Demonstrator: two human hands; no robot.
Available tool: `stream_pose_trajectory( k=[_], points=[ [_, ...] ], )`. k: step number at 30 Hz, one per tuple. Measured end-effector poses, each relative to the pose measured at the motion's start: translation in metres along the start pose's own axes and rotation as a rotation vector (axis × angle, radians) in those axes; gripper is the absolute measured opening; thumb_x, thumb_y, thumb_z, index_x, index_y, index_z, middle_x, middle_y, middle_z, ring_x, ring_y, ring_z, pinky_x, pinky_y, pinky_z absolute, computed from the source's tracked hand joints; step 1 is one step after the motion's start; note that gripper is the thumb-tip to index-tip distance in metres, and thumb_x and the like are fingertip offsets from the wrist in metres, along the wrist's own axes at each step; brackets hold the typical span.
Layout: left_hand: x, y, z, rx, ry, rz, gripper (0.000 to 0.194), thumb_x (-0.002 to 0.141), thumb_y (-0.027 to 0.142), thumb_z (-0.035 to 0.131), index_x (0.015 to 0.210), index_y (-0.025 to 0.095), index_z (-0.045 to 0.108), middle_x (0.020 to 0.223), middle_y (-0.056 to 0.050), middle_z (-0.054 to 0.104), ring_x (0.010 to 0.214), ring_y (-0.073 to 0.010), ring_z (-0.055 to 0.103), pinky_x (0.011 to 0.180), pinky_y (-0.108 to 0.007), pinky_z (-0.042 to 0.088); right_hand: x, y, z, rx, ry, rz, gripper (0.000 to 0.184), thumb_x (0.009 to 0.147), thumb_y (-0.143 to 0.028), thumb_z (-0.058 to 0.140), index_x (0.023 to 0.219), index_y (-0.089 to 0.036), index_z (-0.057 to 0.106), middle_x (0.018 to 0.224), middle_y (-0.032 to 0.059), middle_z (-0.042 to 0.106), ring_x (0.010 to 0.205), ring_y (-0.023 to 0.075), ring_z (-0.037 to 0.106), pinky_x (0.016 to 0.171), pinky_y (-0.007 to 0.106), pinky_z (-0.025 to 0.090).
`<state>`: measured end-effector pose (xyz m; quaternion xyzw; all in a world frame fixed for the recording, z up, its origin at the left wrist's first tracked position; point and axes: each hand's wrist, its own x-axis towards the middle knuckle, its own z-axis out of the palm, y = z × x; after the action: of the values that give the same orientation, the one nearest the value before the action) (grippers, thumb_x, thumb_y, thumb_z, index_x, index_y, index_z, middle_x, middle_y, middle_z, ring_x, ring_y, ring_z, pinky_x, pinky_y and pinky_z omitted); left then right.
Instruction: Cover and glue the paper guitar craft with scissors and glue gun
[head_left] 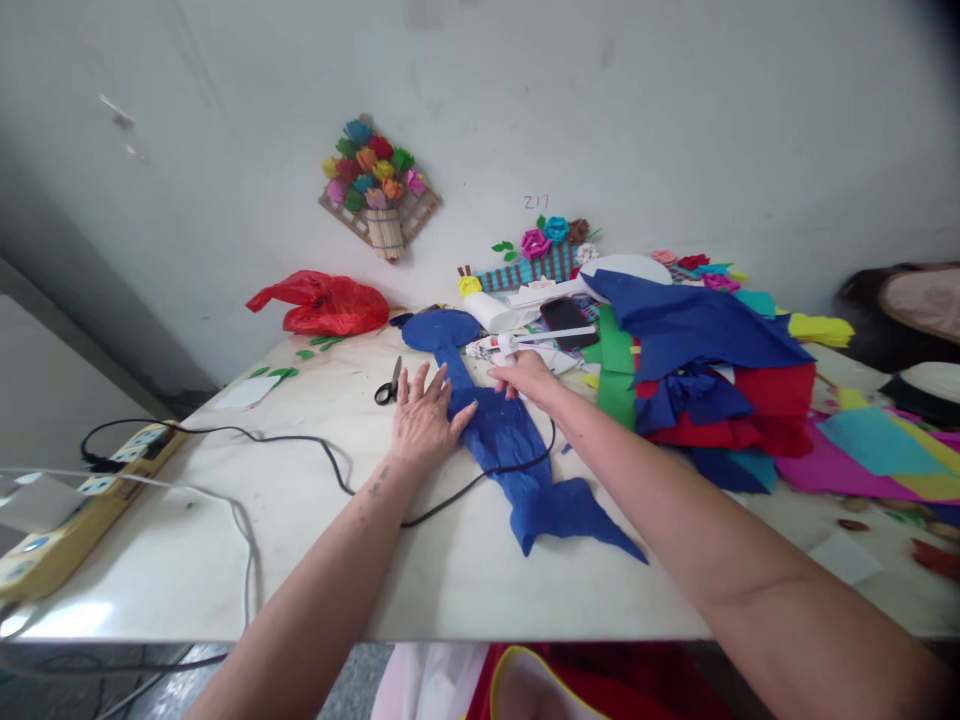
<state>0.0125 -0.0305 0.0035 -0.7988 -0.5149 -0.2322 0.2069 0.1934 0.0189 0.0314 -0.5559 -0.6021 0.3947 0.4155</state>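
Note:
A blue paper cutout (504, 430) lies on the table, with a round top (441, 328), a narrow strip below it and a wide, crumpled lower end. My left hand (429, 415) rests with its fingers spread, the fingertips and thumb along the cutout's left edge. In my right hand (529, 378) is a white hot glue gun (507, 345), a pale glue stick running out of it to the right. The gun is above the cutout's right side, and its black cord (450, 508) crosses the blue paper. Black-handled scissors (388, 385) lie just left of my left hand.
A black phone (568, 322) and a white roll (491, 312) lie behind the glue gun. Coloured paper (697, 330) is piled at right. A red plastic bag (322, 303) sits at back left, and a yellow power strip (90, 510) at left with cords trailing over the table.

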Motion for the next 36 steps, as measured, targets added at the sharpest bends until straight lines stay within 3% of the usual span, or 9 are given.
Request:
stream_pose_trajectory(
  k=[14, 21, 26, 30, 36],
  points=[
    [-0.002, 0.001, 0.006, 0.004, -0.067, -0.001, 0.055, 0.085, 0.056, 0.031, 0.110, 0.020, 0.064, 0.135, -0.007, 0.047, 0.135, -0.0282, 0.023, 0.112, -0.052, 0.000, 0.004, 0.009, 0.007, -0.028, -0.024, 0.047, 0.007, 0.073, -0.014, 0.061, 0.071, -0.014, 0.054, 0.044, -0.0033, 0.057, 0.035, 0.0097, 0.053, 0.036, 0.018, 0.041],
    [-0.001, -0.007, 0.010, -0.029, -0.061, -0.189, 0.058, 0.085, 0.058, 0.031, 0.117, 0.020, 0.061, 0.134, -0.008, 0.048, 0.134, -0.0321, 0.023, 0.109, -0.056, 0.009, 0.004, 0.012, 0.007, 0.015, 0.007, 0.070, 0.008, 0.072, -0.014, 0.062, 0.070, -0.014, 0.054, 0.043, -0.0044, 0.056, 0.034, 0.0089, 0.052, 0.036, 0.017, 0.040],
    [-0.003, -0.005, 0.009, -0.008, -0.028, -0.089, 0.057, 0.084, 0.057, 0.034, 0.126, 0.024, 0.053, 0.137, -0.005, 0.044, 0.136, -0.0291, 0.019, 0.111, -0.054, 0.004, 0.005, 0.014, 0.007, 0.054, 0.045, 0.058, 0.009, 0.073, -0.016, 0.060, 0.066, -0.014, 0.054, 0.044, -0.0035, 0.056, 0.035, 0.0088, 0.052, 0.038, 0.018, 0.041],
    [-0.002, -0.003, 0.008, -0.006, -0.021, -0.036, 0.048, 0.084, 0.055, 0.038, 0.119, 0.030, 0.058, 0.140, -0.002, 0.041, 0.137, -0.0284, 0.015, 0.111, -0.054, 0.004, 0.006, 0.017, 0.007, 0.071, 0.050, 0.068, 0.008, 0.074, -0.018, 0.059, 0.067, -0.014, 0.055, 0.045, -0.0034, 0.057, 0.037, 0.0087, 0.052, 0.039, 0.018, 0.040],
    [0.000, -0.004, 0.009, 0.016, -0.030, -0.014, 0.047, 0.084, 0.057, 0.036, 0.109, 0.030, 0.065, 0.141, -0.001, 0.039, 0.137, -0.0284, 0.015, 0.111, -0.054, 0.005, 0.006, 0.019, 0.007, 0.081, 0.050, 0.092, 0.005, 0.074, -0.017, 0.058, 0.070, -0.015, 0.056, 0.045, -0.0039, 0.056, 0.037, 0.0088, 0.052, 0.039, 0.018, 0.040]
  ],
)
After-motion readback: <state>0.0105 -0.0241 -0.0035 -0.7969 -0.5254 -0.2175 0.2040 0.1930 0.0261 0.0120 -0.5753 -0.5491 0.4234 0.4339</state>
